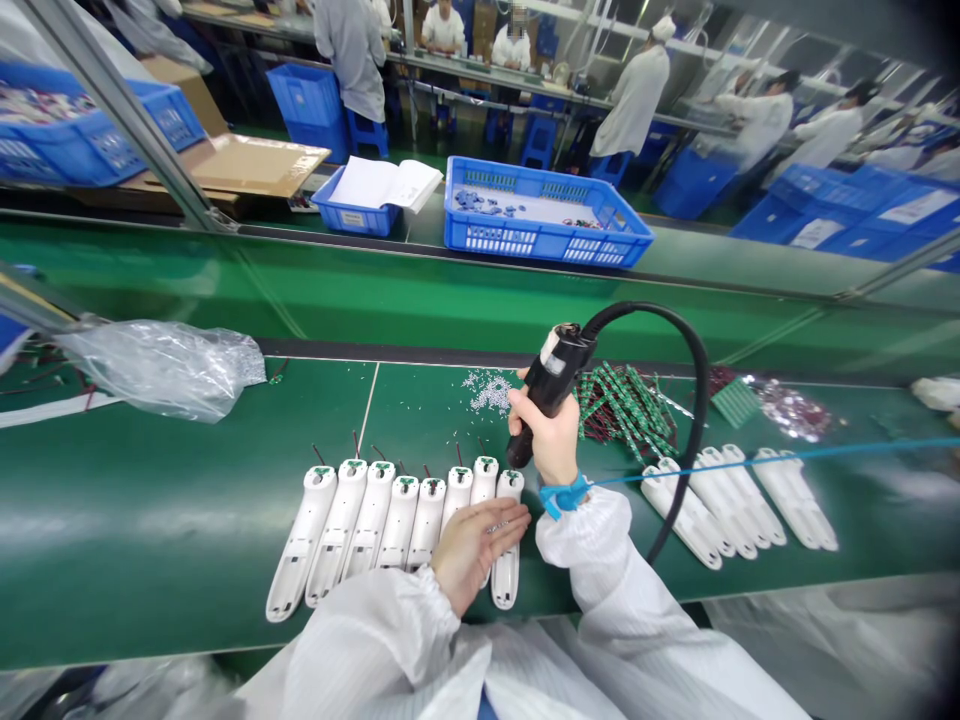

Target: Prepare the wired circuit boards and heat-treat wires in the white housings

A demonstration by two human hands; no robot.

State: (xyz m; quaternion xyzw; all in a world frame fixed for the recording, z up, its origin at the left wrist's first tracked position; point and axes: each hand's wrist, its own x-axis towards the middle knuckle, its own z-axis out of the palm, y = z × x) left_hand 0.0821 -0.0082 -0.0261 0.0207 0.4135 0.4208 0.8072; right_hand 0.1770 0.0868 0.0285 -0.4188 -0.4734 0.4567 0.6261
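My right hand (551, 425) is wrapped around a black electric screwdriver (555, 375), its tip pointing down at the top end of the rightmost white plastic housing (507, 580) in the row. Palm up, my left hand (480, 540) lies over that housing and its neighbours with fingers stretched out; small screws seem to rest on the palm. Several more white housings (292, 560) stand side by side to the left, with green circuit boards and dark wires at their top ends. Beyond my hands lies a loose heap of small screws (489, 392).
Green wired circuit strips (626, 410) are piled right of the screwdriver. More white housings (731, 500) lie farther right. A black cable (701, 370) loops beside my right arm, and a blue wrist-strap cord (750, 463) runs right. Clear plastic bag (172, 365) at left; blue crate (547, 215) behind.
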